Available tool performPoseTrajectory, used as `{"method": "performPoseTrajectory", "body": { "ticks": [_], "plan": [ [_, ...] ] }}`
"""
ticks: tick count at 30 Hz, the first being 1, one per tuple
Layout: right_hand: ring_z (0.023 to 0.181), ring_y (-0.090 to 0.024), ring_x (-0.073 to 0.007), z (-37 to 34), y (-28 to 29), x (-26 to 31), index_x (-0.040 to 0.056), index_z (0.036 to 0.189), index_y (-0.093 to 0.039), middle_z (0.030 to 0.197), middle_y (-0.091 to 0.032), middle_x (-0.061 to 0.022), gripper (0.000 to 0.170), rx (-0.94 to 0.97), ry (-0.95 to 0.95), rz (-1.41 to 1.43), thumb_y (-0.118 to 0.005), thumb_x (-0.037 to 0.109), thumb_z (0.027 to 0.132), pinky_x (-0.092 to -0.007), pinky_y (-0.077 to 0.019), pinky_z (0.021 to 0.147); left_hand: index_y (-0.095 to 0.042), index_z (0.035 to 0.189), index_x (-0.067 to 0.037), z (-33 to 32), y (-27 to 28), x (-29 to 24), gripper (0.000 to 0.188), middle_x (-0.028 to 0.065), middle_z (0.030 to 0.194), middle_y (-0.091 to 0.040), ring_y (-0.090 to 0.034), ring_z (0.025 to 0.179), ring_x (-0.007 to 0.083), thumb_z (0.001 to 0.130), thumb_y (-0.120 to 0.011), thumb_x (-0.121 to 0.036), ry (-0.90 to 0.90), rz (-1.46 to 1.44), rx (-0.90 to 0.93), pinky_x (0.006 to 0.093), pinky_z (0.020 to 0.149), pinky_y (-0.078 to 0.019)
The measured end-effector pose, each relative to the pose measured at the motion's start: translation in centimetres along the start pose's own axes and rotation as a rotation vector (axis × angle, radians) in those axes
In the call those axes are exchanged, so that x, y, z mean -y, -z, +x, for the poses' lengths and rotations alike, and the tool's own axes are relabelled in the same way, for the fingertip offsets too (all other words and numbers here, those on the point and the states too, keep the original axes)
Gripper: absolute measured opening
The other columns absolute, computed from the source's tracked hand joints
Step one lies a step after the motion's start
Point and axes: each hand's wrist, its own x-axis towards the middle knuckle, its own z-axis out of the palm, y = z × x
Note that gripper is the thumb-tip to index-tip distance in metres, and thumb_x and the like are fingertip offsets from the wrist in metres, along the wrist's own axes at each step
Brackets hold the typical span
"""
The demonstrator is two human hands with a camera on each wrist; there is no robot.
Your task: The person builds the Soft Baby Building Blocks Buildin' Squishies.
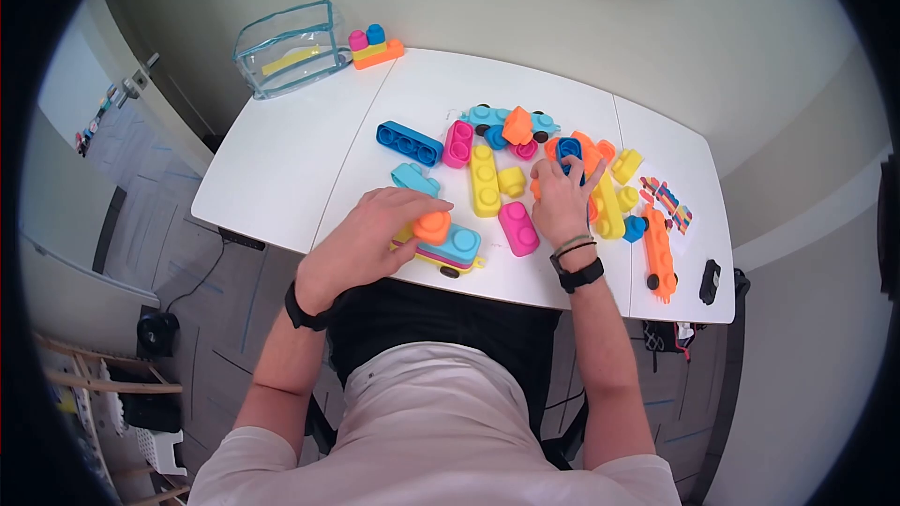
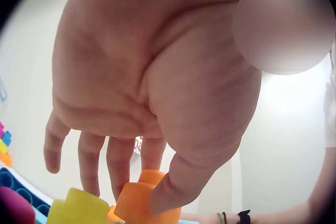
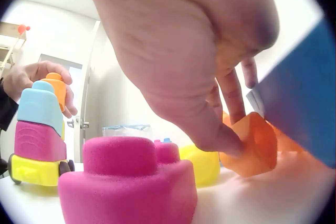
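My left hand (image 1: 361, 234) pinches an orange block (image 1: 432, 227) between thumb and fingers, on top of a wheeled stack with a light blue block (image 1: 459, 242). In the right wrist view that stack shows a magenta layer (image 3: 39, 141) over a yellow wheeled base (image 3: 35, 170). My right hand (image 1: 561, 206) reaches into the pile, its thumb against an orange block (image 3: 254, 145) and fingers behind it. Beside those fingers is a dark blue block (image 1: 569, 152). A magenta block (image 1: 518, 229) lies between the hands.
Behind the hands are a long dark blue block (image 1: 410, 143), a yellow block (image 1: 485, 181) and a light blue wheeled piece (image 1: 487, 116). An orange wheeled piece (image 1: 659, 258) lies on the right. At the back left stands a clear case (image 1: 291, 52).
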Motion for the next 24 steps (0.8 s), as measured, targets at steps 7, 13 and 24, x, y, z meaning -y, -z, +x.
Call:
{"method": "performPoseTrajectory", "body": {
  "ticks": [7,13,24],
  "plan": [
    [0.134,-0.057,-0.0363,0.3,2.6,1.8,0.0115,0.133,-0.069,0.125,-0.073,-0.0094,0.052,-0.035,0.073,0.123,-0.075,0.001,0.083,-0.0674,-0.0245,0.130,-0.067,0.147,-0.011,0.2,-1.1,0.1,0.062,0.0177,0.132,-0.073,-0.067,0.122,0.0392,0.087,-0.074,0.001,0.037,0.002,0.006,0.0471,0.112,-0.0505],
    [0.117,-0.065,-0.0373,0.0,6.6,2.7,0.0041,0.136,-0.068,0.123,-0.069,-0.0157,0.057,-0.011,0.134,0.574,-0.080,-0.001,0.080,-0.0419,-0.0563,0.101,-0.069,0.143,-0.010,0.3,-1.7,0.5,0.063,0.0181,0.122,-0.075,-0.069,0.112,0.0403,0.081,-0.076,-0.001,0.049,0.015,-0.033,0.0478,0.102,-0.0554],
    [0.110,-0.067,-0.0304,-1.3,7.7,6.5,0.0049,0.135,-0.071,0.116,-0.063,-0.0128,0.053,0.258,0.400,1.011,-0.079,0.002,0.082,-0.0391,-0.0578,0.094,-0.072,0.137,-0.011,0.2,-1.9,0.7,0.058,0.0158,0.121,-0.075,-0.069,0.109,0.0399,0.080,-0.076,-0.001,0.107,0.044,-0.100,0.0480,0.101,-0.0560]
  ]
}}
